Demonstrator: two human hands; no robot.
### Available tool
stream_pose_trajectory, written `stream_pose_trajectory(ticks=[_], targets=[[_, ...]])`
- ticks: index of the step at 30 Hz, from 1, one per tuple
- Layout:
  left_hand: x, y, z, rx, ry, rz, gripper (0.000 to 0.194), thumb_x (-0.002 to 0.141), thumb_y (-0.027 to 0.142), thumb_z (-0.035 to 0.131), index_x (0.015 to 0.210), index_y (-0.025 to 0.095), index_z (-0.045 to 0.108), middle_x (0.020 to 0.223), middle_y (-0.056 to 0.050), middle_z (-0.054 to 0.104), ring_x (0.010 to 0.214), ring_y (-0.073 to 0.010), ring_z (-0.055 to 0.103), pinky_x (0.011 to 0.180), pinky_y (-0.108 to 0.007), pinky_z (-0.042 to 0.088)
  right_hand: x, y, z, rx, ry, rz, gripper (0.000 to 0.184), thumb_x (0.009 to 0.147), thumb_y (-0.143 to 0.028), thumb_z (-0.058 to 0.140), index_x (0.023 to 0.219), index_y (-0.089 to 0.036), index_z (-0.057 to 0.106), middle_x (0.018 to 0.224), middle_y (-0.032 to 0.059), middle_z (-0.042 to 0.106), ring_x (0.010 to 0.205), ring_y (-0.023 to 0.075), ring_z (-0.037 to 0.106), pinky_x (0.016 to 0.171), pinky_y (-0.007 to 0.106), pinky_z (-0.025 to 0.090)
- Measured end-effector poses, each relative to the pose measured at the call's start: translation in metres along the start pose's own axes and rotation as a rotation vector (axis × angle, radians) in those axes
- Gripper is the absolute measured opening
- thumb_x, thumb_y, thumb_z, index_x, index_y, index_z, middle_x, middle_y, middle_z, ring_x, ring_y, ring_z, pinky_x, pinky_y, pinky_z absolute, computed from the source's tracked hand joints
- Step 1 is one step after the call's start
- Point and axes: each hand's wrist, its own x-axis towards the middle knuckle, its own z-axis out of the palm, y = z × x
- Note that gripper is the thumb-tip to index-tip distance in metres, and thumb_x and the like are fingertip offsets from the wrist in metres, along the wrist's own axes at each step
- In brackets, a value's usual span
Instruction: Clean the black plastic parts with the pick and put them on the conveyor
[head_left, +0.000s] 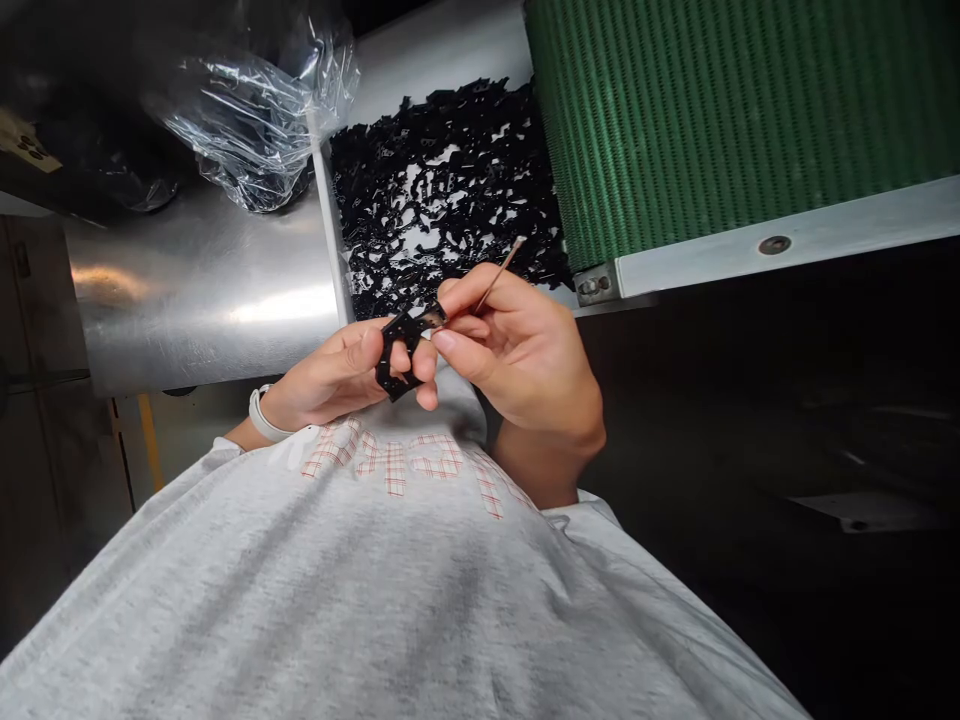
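Close to my chest, my left hand (337, 365) grips a small flat black part (397, 350) with cut-outs, thumb on one face and fingers behind. My right hand (532, 350) is closed around a thin copper-coloured rod (502, 270), which slants up past the index finger to a pale flattened tip. The rod's lower end is hidden among the right fingers. Right thumb and index fingertips meet at the upper right corner of the black part. Beyond the hands lies a heap of similar black parts (450, 190) on a pale surface.
A green ribbed conveyor belt (750, 110) with a metal side rail (825, 225) stands at the upper right. On the left is a shiny steel table (210, 290), with a clear plastic bag (255, 130) at its back. A white divider (328, 230) edges the heap.
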Motion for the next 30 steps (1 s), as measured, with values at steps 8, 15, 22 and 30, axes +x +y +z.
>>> stream_pose_trajectory(ticks=[8,15,22,30], targets=[[0.001,0.000,-0.002,0.042,-0.012,0.013,0.047,0.082,0.068,0.068,0.069,0.024,0.062,0.067,0.001,0.056,0.061,-0.0149,0.066,0.075,-0.040,0.061,-0.001,0.003,0.003,-0.004,0.051,-0.035,0.031,0.087,-0.044,0.076,0.079,-0.025,0.054,0.069,-0.0072,0.043,0.050,0.0082,0.058,0.040,0.020,0.051],[0.002,-0.002,-0.002,0.124,0.133,0.069,0.054,0.076,0.076,0.069,0.067,0.023,0.061,0.079,0.000,0.070,0.091,-0.0251,0.076,0.086,-0.046,0.061,-0.004,0.006,-0.004,-0.122,0.092,-0.036,0.026,0.085,-0.046,0.078,0.095,-0.027,0.063,0.070,-0.0070,0.041,0.058,0.0091,0.053,0.052,0.023,0.057],[-0.002,-0.004,-0.002,0.054,0.359,0.097,0.051,0.082,0.075,0.063,0.076,0.025,0.069,0.111,0.004,0.077,0.129,-0.0304,0.065,0.105,-0.051,0.056,-0.010,0.015,-0.001,-0.214,0.229,-0.076,0.031,0.086,-0.055,0.074,0.090,-0.027,0.062,0.073,-0.0054,0.046,0.069,0.0112,0.056,0.070,0.027,0.058],[-0.002,-0.002,0.007,-0.158,0.482,0.060,0.037,0.095,0.053,0.063,0.074,0.022,0.069,0.130,0.008,0.073,0.151,-0.0281,0.044,0.127,-0.051,0.034,-0.017,0.009,0.007,-0.447,0.254,-0.077,0.040,0.090,-0.065,0.063,0.088,-0.025,0.063,0.077,-0.0015,0.054,0.071,0.0135,0.055,0.062,0.026,0.050]])
